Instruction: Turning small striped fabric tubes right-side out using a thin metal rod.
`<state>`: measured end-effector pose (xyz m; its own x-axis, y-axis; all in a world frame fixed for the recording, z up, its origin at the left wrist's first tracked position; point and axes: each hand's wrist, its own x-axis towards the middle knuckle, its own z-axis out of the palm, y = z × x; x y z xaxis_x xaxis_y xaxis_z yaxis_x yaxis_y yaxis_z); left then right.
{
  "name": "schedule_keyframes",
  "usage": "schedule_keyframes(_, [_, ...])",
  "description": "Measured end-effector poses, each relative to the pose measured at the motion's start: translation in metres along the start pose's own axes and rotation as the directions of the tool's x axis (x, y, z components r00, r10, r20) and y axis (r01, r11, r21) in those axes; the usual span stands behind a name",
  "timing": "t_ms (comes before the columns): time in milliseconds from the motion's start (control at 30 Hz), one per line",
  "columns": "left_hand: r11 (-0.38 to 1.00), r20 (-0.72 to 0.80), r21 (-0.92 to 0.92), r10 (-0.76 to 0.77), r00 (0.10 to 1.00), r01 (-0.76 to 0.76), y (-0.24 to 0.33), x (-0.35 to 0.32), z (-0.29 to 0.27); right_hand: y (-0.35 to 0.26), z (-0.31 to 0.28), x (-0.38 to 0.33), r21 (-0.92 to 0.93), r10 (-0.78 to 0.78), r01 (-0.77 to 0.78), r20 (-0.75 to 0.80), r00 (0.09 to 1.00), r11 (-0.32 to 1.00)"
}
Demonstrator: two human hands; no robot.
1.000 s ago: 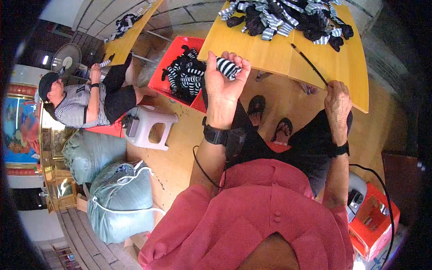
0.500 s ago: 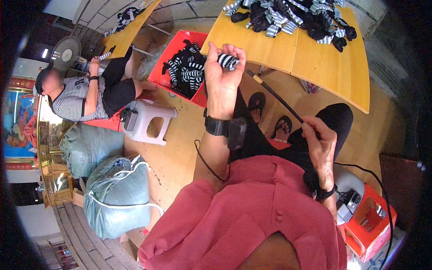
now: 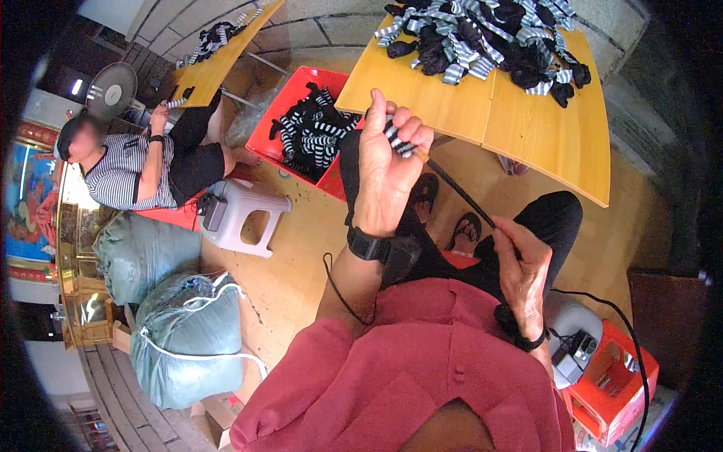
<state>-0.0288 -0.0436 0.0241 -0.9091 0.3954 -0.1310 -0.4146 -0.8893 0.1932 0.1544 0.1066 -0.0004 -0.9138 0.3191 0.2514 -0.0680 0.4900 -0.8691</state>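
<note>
Head view: left hand (image 3: 388, 177) clenched on black-and-white striped sock (image 3: 398, 141); right hand (image 3: 522, 265) pinching thin dark rod (image 3: 461, 193), slanting from sock down-right.

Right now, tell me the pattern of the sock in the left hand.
Black and white stripes on the sock, head view.

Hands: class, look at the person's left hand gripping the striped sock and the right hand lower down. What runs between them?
A thin dark rod spans from the left hand, which holds the striped sock, to the right hand, in the head view.
</note>
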Motion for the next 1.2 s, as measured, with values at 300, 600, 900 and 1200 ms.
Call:
schedule_keyframes(300, [0.97, 0.174, 0.222, 0.057, 0.983, -0.096, -0.018, -0.026, 0.016, -0.007, 0.014, -0.02, 0.016, 0.003, -0.002, -0.052, 0.999, 1.0])
schedule_keyframes(600, [0.934, 0.188, 0.355, -0.119, 0.975, 0.046, -0.053, -0.056, 0.022, -0.014, 0.008, -0.009, 0.47, 0.26, -0.324, 0.198, 0.945, 0.821])
schedule_keyframes(900, [0.892, 0.178, 0.452, -0.126, 0.976, 0.033, -0.023, -0.038, 0.014, -0.017, 0.01, -0.006, 0.37, 0.253, -0.283, 0.128, 0.959, 0.885])
schedule_keyframes(1200, [0.998, 0.135, 0.037, -0.05, 0.99, 0.046, 0.008, -0.021, 0.042, -0.026, 0.008, -0.001, 0.02, -0.069, 0.071, -0.05, 0.996, 0.997])
